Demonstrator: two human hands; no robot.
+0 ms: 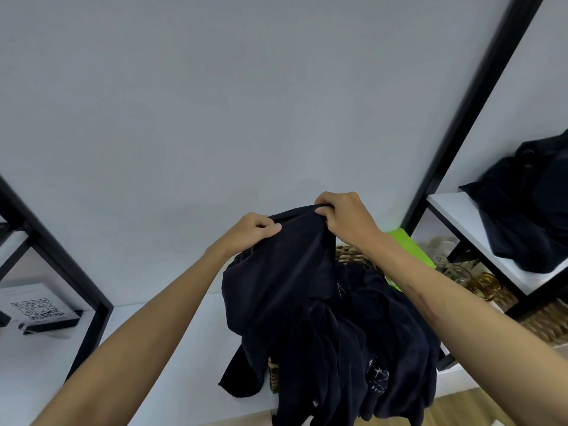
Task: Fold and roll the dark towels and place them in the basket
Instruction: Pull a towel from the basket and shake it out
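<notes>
A dark towel (276, 272) hangs lifted in front of me. My left hand (252, 230) grips its top edge on the left, and my right hand (344, 215) pinches the same edge on the right. Below it a woven basket (350, 255) stands on the white shelf (184, 348), mostly covered by a heap of dark towels (384, 348) that spills over its rim and down the shelf's front. More dark towels (528, 207) lie piled on the upper shelf at the right.
Black frame posts (461, 118) rise on the right and at the left (55, 265). A QR-code sign (37, 307) stands at the left. A green object (412, 247) lies behind the basket. Glass jars (473, 275) and another wicker basket (550, 324) sit on the lower right.
</notes>
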